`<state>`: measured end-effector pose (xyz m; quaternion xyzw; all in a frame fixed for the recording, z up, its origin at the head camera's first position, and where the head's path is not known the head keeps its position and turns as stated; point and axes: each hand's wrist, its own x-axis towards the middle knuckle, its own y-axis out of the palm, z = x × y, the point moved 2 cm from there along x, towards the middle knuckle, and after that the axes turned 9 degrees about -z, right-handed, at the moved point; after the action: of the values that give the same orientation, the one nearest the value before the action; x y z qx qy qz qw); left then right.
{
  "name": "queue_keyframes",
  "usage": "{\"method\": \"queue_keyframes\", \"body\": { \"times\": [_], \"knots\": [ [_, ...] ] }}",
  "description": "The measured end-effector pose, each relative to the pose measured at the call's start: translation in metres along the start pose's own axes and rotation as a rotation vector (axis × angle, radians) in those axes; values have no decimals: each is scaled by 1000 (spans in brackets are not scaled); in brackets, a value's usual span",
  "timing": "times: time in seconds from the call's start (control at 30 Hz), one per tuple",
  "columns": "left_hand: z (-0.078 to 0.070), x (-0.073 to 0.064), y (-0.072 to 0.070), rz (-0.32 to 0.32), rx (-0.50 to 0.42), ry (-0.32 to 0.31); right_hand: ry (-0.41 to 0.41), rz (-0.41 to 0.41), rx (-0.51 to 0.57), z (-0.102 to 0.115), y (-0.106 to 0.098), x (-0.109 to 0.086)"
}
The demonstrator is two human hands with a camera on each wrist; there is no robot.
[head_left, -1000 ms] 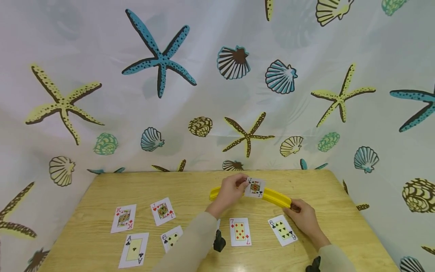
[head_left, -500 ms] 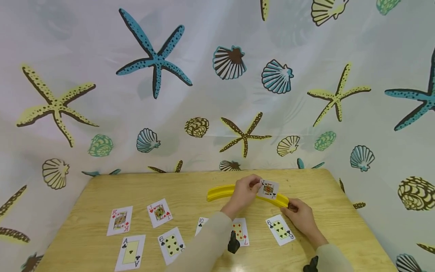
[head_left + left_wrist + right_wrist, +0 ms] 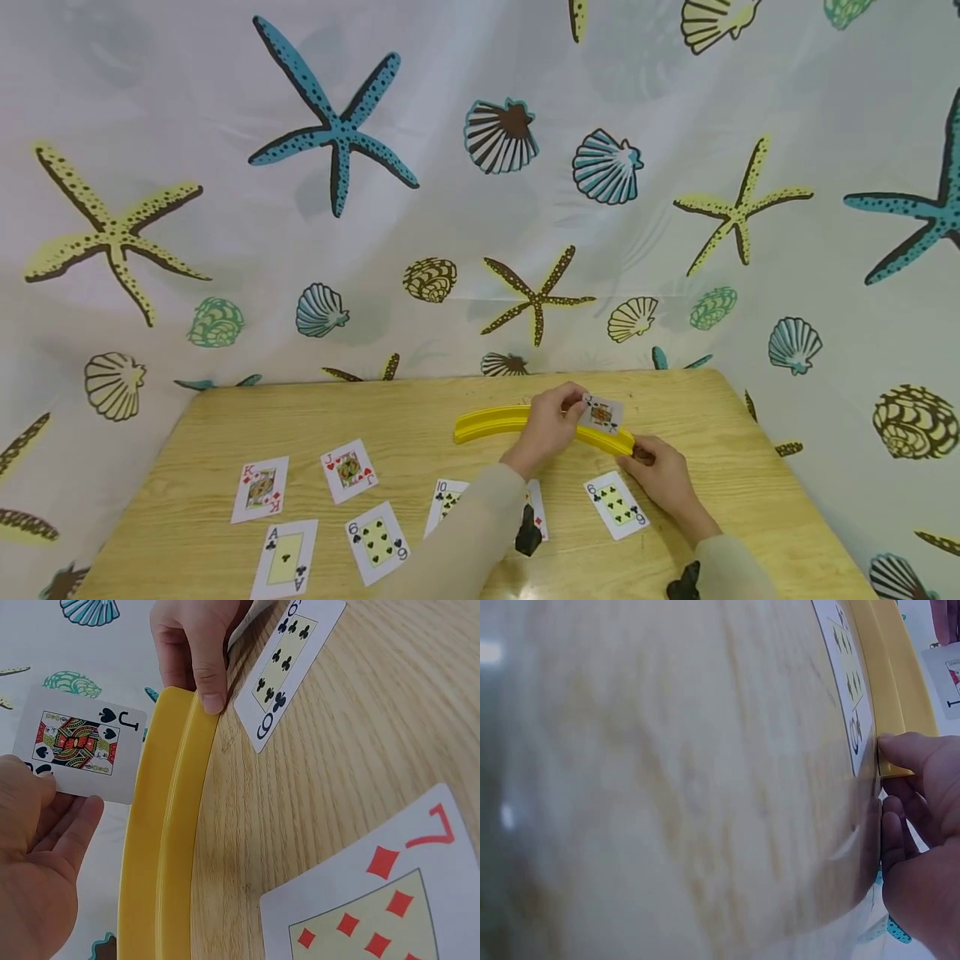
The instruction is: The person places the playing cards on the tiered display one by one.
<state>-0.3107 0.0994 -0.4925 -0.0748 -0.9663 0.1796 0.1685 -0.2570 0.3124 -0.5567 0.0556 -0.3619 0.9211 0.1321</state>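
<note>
A jack of spades is pinched by one edge between the thumb and fingers of my left hand. The card is tilted right at the right half of a curved yellow card holder; whether its lower edge sits in the groove I cannot tell. My right hand grips the holder's right end, thumb on the near side and fingers behind. Close to that hand lies a six of clubs. My left sleeve partly hides a seven of diamonds.
Face up on the wooden table lie a king of diamonds, jack of hearts, ace of clubs, six of spades and a ten of clubs, partly covered by the left sleeve. A patterned curtain hangs behind.
My left hand has carried the jack of spades rightward along the yellow card holder, slowing lately. The sleeve now uncovers the ten and covers much of the seven. My right hand keeps its grip.
</note>
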Motion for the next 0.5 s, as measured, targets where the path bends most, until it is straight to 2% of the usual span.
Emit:
{"method": "queue_keyframes", "body": {
  "times": [0.17,0.37,0.5],
  "knots": [
    [-3,3,9,-2,-3,8,-7,-2,17,-1,0,2],
    [-1,4,23,18,-22,-22,5,-2,16,-2,1,2],
    [-3,5,26,2,-37,-9,12,4,18,-2,-1,1]
  ]
}}
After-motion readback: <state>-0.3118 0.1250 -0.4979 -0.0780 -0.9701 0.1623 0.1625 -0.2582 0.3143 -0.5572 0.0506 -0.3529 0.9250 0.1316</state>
